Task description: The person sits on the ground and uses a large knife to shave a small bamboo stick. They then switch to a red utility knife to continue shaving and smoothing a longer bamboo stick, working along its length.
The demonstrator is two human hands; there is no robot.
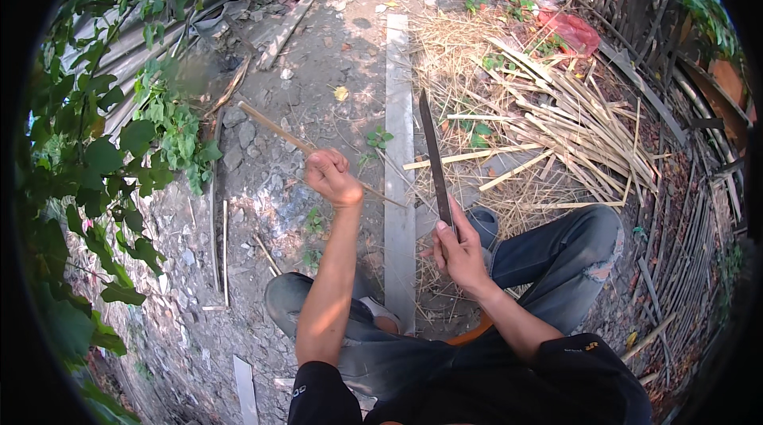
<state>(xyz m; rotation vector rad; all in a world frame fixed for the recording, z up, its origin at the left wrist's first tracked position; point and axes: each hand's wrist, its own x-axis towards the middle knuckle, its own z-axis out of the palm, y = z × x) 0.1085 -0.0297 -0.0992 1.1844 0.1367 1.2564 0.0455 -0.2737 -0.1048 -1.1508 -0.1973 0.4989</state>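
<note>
My left hand (332, 177) is closed in a fist around a thin bamboo stick (274, 128). The stick slants from the upper left, through the fist, down to the right, where its thinner end lies over a long grey plank (400, 91). In my right hand (461, 248) is a long knife (433, 147) with a narrow dark blade. It points up and away from me, just right of the plank, its handle mostly hidden by the fingers. Blade and stick are apart. My bent, jeans-clad legs lie on both sides of the plank.
A heap of split bamboo strips (572, 123) lies on pale shavings (453, 43) to the right, with a red plastic bag (570, 31) behind it. Leafy branches (103, 159) hang at the left. Stick fencing (675, 266) lines the right; stones (242, 135) lie at the left.
</note>
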